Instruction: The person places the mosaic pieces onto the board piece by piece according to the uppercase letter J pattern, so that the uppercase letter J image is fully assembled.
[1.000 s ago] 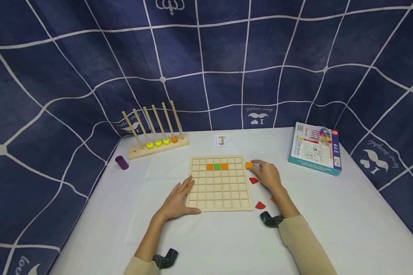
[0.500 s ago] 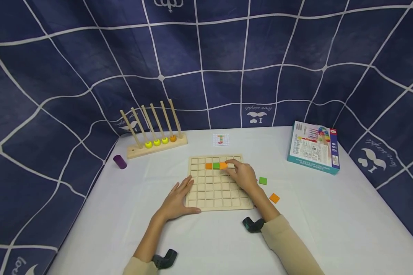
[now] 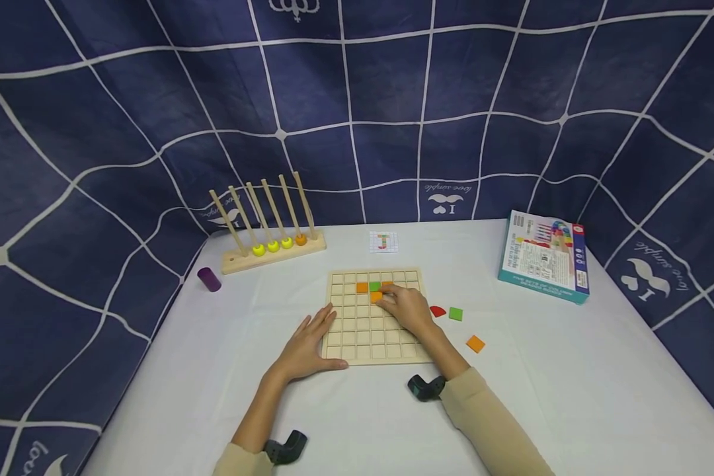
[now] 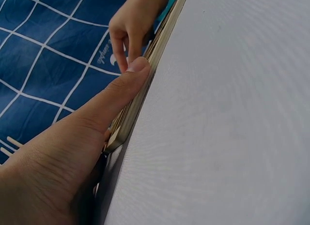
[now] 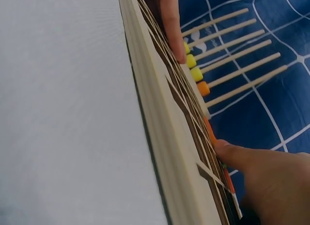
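A wooden grid board [image 3: 363, 338] lies on the white table. In its upper part sit an orange square tile [image 3: 362, 287], a green tile [image 3: 375, 286] and another orange tile [image 3: 387, 283], side by side. My right hand [image 3: 407, 308] pinches one more orange tile [image 3: 376, 298] over the cell just below the green one. Whether that tile lies flat in the cell, I cannot tell. With fingers spread, my left hand [image 3: 306, 347] rests against the board's left side, and its thumb [image 4: 121, 92] lies along the near edge.
Right of the board lie a red quarter-circle piece [image 3: 437, 311], a green tile [image 3: 455, 314] and an orange tile [image 3: 475, 343]. Behind stand a pegged bead rack [image 3: 274, 256], a purple cylinder [image 3: 209, 279], a pattern card [image 3: 383, 242] and a box [image 3: 541, 258].
My right hand has carried an orange tile from beyond the board's right edge leftward to below the green tile. My left hand stays in place.
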The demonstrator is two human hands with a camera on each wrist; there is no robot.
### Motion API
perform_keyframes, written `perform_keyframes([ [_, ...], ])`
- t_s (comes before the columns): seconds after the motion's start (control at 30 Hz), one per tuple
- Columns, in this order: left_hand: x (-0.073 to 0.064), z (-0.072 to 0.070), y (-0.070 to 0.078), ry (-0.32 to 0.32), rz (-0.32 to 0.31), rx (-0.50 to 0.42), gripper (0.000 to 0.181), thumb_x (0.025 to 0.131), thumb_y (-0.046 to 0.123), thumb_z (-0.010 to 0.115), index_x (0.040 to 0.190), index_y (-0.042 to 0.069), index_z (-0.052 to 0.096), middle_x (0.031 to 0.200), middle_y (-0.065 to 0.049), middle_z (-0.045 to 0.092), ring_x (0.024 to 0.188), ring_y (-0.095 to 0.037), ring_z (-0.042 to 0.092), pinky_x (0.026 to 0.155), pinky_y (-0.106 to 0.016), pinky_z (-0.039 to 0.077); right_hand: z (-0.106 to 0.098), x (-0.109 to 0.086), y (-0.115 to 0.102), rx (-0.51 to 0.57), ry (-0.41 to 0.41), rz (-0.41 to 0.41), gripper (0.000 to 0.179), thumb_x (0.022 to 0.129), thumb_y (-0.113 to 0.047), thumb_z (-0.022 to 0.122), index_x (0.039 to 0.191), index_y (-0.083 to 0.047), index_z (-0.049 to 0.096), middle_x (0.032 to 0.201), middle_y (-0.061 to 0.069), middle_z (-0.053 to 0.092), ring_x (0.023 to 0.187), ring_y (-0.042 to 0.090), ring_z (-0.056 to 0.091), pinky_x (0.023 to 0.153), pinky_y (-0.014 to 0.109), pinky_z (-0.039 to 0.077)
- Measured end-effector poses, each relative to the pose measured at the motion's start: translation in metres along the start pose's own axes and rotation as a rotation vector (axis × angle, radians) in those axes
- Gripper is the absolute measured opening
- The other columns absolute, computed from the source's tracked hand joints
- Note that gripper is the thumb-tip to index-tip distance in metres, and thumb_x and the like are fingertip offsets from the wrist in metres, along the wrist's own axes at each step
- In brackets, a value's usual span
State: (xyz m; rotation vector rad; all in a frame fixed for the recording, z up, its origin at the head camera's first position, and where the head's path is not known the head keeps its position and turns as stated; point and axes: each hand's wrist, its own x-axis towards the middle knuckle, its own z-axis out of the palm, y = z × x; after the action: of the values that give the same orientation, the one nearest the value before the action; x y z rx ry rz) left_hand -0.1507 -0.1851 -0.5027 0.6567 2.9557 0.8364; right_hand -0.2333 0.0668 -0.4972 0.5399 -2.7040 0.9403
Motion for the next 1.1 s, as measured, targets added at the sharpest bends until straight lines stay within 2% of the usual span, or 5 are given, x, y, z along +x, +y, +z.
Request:
perform_keyframes([
  [0.33,0.000,-0.001,-0.001,-0.018,-0.012,0.001,0.113,0.062,0.071,0.067,0.146,0.006,0.026,0.153,-0.004,0.013,0.139,-0.017,0.011,0.113,-0.038,0.005,0.000,-0.002,0.002,0.027,0.014,-0.008,0.036,0.080,-0.034,0.072,0.108,-0.012,0.070,0.101,0.002,0.069,0.089,0.025,0.065,0.072,0.038,0.052],
  [0.43,0.000,0.000,-0.002,-0.027,-0.017,0.000,0.113,0.062,0.071,0.066,0.146,0.007,0.026,0.154,-0.003,0.012,0.139,-0.017,0.011,0.113,-0.037,0.005,-0.006,-0.006,0.004,0.066,0.024,0.001,0.039,0.080,-0.035,0.072,0.110,-0.011,0.069,0.074,0.003,0.067,0.065,0.019,0.060,0.057,0.033,0.049],
  [0.53,0.000,0.000,-0.001,-0.028,-0.022,0.006,0.114,0.062,0.072,0.066,0.146,0.007,0.025,0.154,-0.002,0.012,0.139,-0.016,0.011,0.113,-0.036,0.004,-0.018,-0.012,0.009,0.087,0.035,-0.008,0.039,0.080,-0.034,0.071,0.111,-0.010,0.068,0.049,-0.002,0.045,0.045,0.011,0.036,0.041,0.027,0.033],
  [0.63,0.000,0.000,-0.001,-0.025,-0.025,0.005,0.114,0.061,0.071,0.067,0.146,0.007,0.025,0.154,-0.002,0.012,0.139,-0.017,0.011,0.113,-0.035,0.004,-0.035,-0.020,0.017,0.083,0.060,-0.016,0.037,0.081,-0.032,0.071,0.111,-0.011,0.067,0.046,-0.006,0.031,0.042,0.008,0.023,0.038,0.023,0.023],
  [1.1,0.000,0.002,-0.004,-0.015,-0.018,-0.006,0.114,0.060,0.072,0.067,0.146,0.009,0.026,0.154,-0.001,0.012,0.139,-0.016,0.011,0.113,-0.036,0.004,-0.106,-0.068,0.070,0.003,0.128,0.026,0.034,0.075,-0.026,0.077,0.106,-0.012,0.068,0.049,-0.008,0.027,0.040,0.012,0.025,0.037,0.024,0.020],
])
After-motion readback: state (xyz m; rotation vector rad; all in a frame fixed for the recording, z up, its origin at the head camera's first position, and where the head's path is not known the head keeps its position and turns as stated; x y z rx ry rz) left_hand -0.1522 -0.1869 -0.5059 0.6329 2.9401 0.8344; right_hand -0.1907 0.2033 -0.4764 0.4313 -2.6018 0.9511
